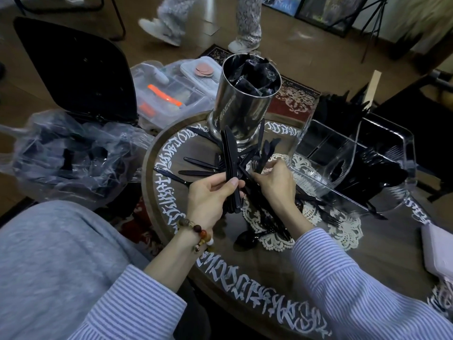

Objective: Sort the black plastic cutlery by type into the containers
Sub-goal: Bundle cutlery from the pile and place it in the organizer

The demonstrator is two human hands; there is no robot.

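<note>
While your left hand (210, 197) grasps a bundle of black plastic knives (231, 168), your right hand's (274, 182) fingers (259, 177) pinch loose black cutlery (259, 155) mid-tabletop (382, 244).

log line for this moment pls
left hand: holds knife bundle | right hand: picking in cutlery pile | metal cup: full | clear bin: part filled

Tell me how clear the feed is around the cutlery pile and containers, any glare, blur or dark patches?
Head view: dim overall, so the loose cutlery merges into one black mass; glare streaks the clear divided tray and metal cup; the legs walking past at the top are motion-blurred; wide-angle bending curves the table edge. The left hand and its bundle of knives read sharply.
</note>
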